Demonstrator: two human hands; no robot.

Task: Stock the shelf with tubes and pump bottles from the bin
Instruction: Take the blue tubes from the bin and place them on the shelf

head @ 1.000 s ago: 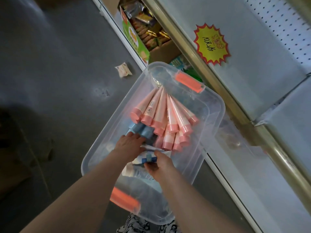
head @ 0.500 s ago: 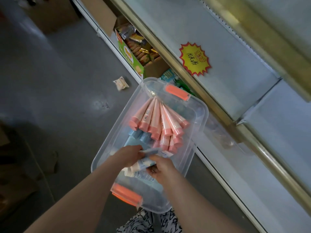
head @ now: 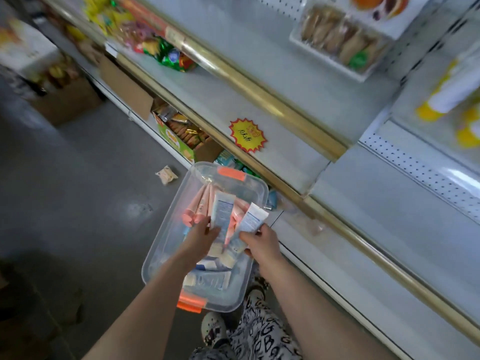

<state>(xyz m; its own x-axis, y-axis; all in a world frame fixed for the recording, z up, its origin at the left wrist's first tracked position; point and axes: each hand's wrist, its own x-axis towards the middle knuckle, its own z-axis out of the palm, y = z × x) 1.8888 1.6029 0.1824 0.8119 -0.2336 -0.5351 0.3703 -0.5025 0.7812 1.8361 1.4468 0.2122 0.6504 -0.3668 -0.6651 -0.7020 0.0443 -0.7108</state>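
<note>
A clear plastic bin (head: 166, 229) with orange latches stands on the floor beside the shelf unit. Several pink tubes (head: 196, 210) lie fanned in its far half, and white and blue tubes (head: 210, 279) lie in its near half. My left hand (head: 200, 237) grips a white tube with a blue label (head: 220, 209), raised above the bin. My right hand (head: 259, 242) grips a second white tube (head: 253, 216), tilted to the right, just beside the first. The pale shelf board (head: 285, 149) runs diagonally to the right of the bin.
A yellow starburst price tag (head: 248, 135) is stuck on the shelf board. A gold rail (head: 259, 92) edges the shelf above, which holds snack packets (head: 171, 57). An open carton of snacks (head: 181, 136) sits low on the left. A small wrapper (head: 166, 174) lies on the grey floor.
Both hands have risen out of the bin, each lifting a white tube. The view has tilted upward, showing more of the shelves.
</note>
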